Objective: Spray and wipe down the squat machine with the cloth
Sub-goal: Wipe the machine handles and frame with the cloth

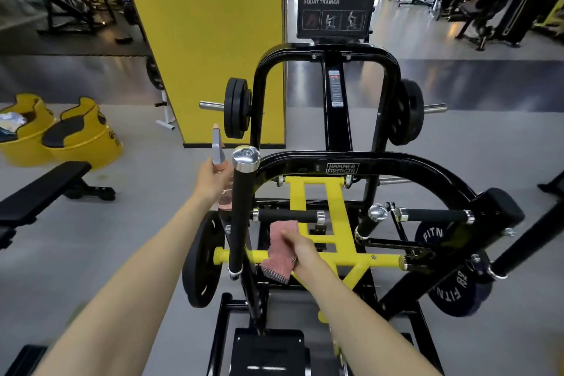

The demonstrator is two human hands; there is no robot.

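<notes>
The black and yellow squat machine (pixel 360 162) fills the middle of the view, with a "SQUAT TRAINER" sign at its far end. My left hand (pixel 213 178) holds a clear spray bottle (pixel 219 152) upright, just left of the tall black handle post (pixel 241 214). Its pink liquid shows below my fingers. My right hand (pixel 300 249) grips a pink checked cloth (pixel 282 249) and presses it against the yellow crossbar (pixel 378 261), below the short black grip (pixel 288 216).
Weight plates hang on both sides of the machine (pixel 204 259) (pixel 451 293). A black bench (pixel 39 192) stands at the left, with two yellow barrel seats (pixel 79 137) behind it. A yellow pillar (pixel 210 40) rises behind the machine. More gym equipment stands at the far right.
</notes>
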